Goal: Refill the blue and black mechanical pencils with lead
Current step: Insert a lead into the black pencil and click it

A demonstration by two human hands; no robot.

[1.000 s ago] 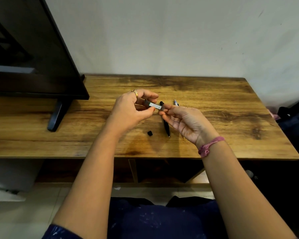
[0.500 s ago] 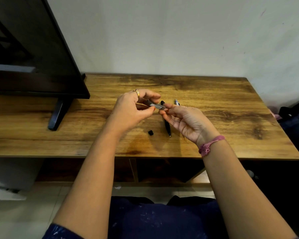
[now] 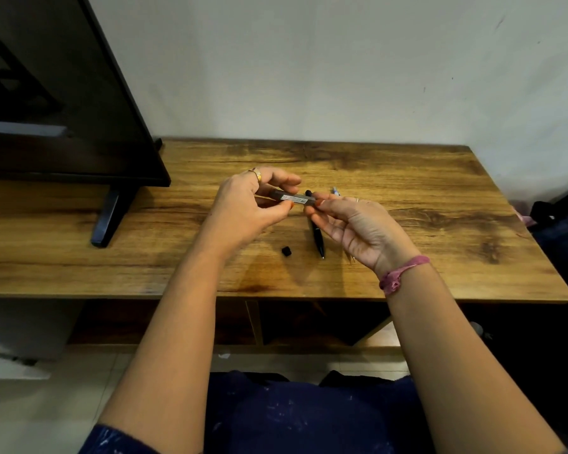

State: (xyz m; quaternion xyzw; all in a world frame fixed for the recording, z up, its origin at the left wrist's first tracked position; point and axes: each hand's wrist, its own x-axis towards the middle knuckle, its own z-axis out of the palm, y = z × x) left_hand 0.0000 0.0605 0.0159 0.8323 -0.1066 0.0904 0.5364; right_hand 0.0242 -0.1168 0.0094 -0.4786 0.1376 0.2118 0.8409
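Lead case (image 3: 294,198) pinched in left hand (image 3: 246,208) above black pencil (image 3: 317,235); right hand (image 3: 358,227) fingertips closed at case end.

Black monitor (image 3: 63,103) on wooden desk (image 3: 440,231); white wall (image 3: 341,60) behind.

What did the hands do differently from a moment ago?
Very little. The left hand holds the small grey lead case as before, and the right hand's fingertips have stayed at its open end. The case tilts slightly differently. The black pencil, small black cap and wooden table are unchanged.
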